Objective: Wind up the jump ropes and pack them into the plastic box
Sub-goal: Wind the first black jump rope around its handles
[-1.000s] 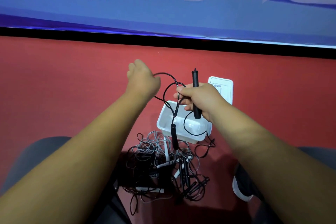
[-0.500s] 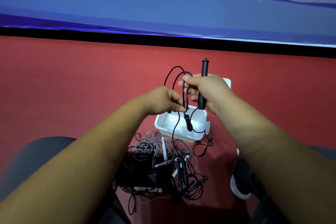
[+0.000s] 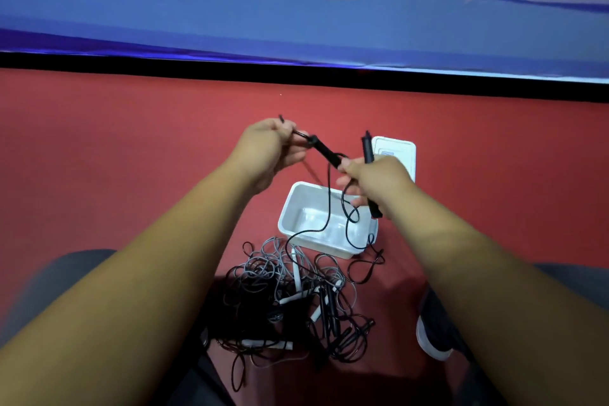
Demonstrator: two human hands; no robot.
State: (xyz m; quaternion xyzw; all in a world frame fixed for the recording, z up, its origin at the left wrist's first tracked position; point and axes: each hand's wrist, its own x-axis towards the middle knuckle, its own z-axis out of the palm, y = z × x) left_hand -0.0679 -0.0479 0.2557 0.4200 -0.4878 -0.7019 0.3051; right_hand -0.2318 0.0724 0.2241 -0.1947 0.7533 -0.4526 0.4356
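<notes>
Two hands hold one black jump rope point(image 3: 327, 152) above the open white plastic box point(image 3: 286, 219); the left hand point(image 3: 268, 150) pinches its cord beside one handle; the right hand point(image 3: 379, 181) grips the other handle upright; cord loops hang over the box; tangled ropes point(image 3: 263, 277) lie on the red floor point(image 3: 131, 158) just beside it.

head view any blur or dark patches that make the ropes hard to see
Head view: a dark shadow covers part of the tangled pile of black and grey jump ropes, so black cords merge there. Head view: the blue banner with white characters is soft, the forearms smeared toward the lower corners. Head view: faint sheen inside the white plastic box.
</notes>
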